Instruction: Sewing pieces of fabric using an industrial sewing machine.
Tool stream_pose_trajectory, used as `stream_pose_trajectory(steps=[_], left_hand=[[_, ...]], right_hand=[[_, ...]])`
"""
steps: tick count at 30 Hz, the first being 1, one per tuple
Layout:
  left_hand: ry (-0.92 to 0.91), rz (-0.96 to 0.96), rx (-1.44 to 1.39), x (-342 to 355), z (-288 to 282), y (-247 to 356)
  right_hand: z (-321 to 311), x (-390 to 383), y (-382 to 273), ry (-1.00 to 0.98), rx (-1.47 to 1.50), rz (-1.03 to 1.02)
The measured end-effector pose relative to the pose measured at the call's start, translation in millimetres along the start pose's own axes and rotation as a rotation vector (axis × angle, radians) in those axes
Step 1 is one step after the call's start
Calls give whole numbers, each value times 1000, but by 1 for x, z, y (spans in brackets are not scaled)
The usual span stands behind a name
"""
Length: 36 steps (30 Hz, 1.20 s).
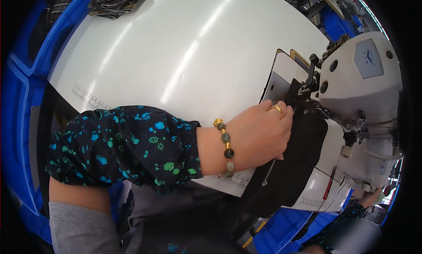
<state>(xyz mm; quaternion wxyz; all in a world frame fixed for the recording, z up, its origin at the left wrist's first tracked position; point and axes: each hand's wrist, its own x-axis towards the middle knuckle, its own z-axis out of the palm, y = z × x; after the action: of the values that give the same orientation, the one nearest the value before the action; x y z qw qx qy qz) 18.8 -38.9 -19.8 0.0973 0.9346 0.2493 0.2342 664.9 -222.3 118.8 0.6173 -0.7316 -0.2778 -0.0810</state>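
My left hand [263, 133], with a ring and a beaded bracelet, is closed with its fingertips on a black fabric piece [303, 153], close to the needle area of a white sewing machine [356, 82]. Below that hand a silver zipper [270, 171] lies along the fabric, its pull hanging at the lower end. The fabric reaches over the table's near edge. Far off at the lower right, my right hand [371, 197] is small and partly cut by the machine's side. Its fingers are too unclear to read.
The white table [176, 47] has printed ruler marks. A stack of dark zippered pieces [116, 1] sits at the far left. A red-handled tool [329, 183] lies right of the fabric. Blue bins [20, 100] line the left, with another blue bin [281, 227] below.
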Motion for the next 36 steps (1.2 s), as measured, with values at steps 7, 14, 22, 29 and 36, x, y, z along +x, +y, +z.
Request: stream_pose_trajectory(steps=[7,14,22,29,36], left_hand=[[-7,2,-7,1,3,1],[-13,1,-20,3,3,1],[-24,1,-3,5,2,1],[-50,-13,-8,8,3,2],[-57,-31,-78,11,3,1]], right_hand=[[2,-5,4,20,-80,-61],[0,1,17,13,13,-109],[6,-3,15,19,52,-114],[23,-32,6,11,58,-111],[33,-45,7,34,-67,-210]])
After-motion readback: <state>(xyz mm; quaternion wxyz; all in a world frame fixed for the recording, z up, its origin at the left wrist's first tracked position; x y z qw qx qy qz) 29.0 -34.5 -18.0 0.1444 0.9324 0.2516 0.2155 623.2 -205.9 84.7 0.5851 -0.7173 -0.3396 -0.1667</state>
